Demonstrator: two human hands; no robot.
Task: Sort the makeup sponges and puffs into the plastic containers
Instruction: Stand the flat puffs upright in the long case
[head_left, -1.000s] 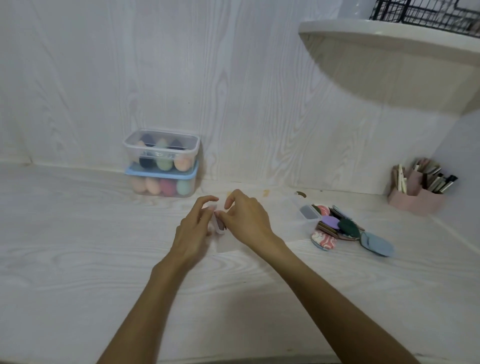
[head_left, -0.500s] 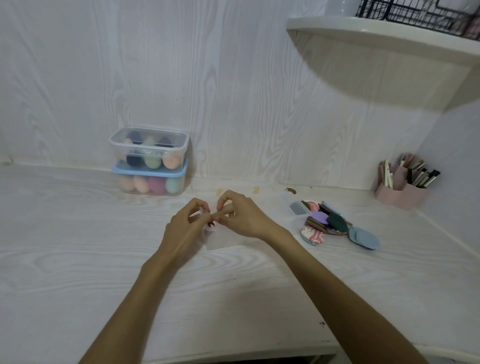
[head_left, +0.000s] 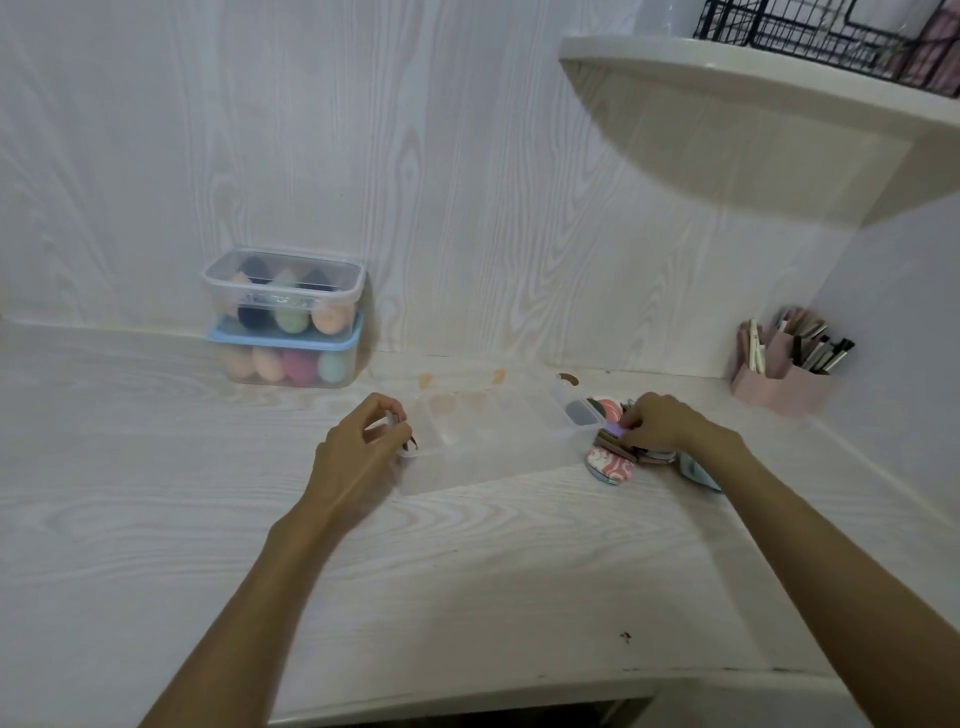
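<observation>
Right fingers (head_left: 631, 423) pinching lilac puff (head_left: 614, 431); left fingers (head_left: 395, 415) curled, perhaps on clear tray (head_left: 493, 441)

White wood-grain desk (head_left: 156, 519) against a matching wall (head_left: 415, 156). Pink holder (head_left: 779, 382) at the far right corner, filled with brushes and pens (head_left: 818, 351). Curved shelf (head_left: 753, 83) mounted above at upper right, carrying a black wire basket (head_left: 810, 26).

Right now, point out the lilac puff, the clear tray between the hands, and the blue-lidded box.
lilac puff (head_left: 615, 431), head view, on its top face beside the right hand's fingertips.
clear tray (head_left: 498, 423), head view, on its bare floor.
blue-lidded box (head_left: 283, 339), head view, on the lid's front edge.
</observation>
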